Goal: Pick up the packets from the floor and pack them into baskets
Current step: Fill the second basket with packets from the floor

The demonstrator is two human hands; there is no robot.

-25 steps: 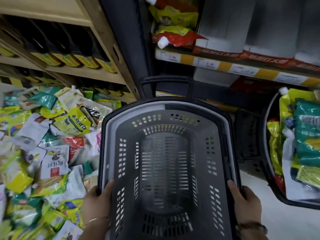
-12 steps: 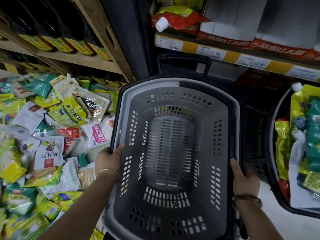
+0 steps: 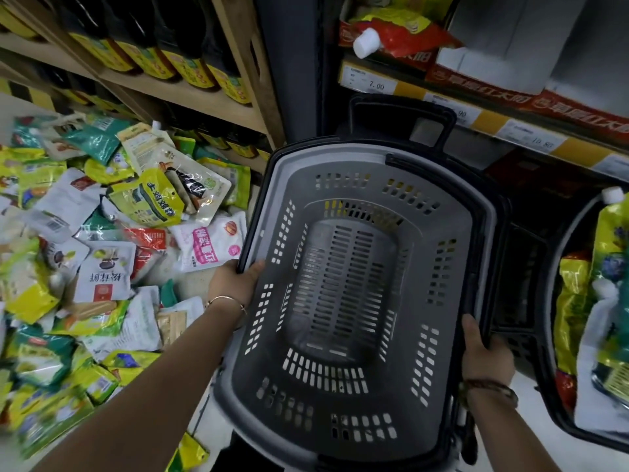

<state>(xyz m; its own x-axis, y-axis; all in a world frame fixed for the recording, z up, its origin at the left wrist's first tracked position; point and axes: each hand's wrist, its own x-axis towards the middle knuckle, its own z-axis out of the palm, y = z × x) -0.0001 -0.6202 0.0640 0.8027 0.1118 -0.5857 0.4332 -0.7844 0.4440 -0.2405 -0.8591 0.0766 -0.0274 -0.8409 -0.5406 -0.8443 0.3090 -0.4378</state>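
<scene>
An empty grey shopping basket [image 3: 354,185] with a dark rim fills the middle of the view, tilted toward me. My left hand [image 3: 235,282] grips its left rim, thumb over the edge. My right hand [image 3: 485,357] grips the right rim. A heap of packets [image 3: 102,253] in yellow, green and white covers the floor at the left, next to the basket. A second dark basket [image 3: 558,386] at the right edge holds several packets.
Wooden shelves with dark bottles [image 3: 177,59] stand behind the heap. A shelf with price tags [image 3: 374,84] and red pouches runs across the top right. A dark shelf post [image 3: 292,63] rises between them. Pale floor shows at the bottom right.
The basket has been pushed away from me and to the right, and my arms have stretched out further. The view has swung down and left, showing more of the packet heap.
</scene>
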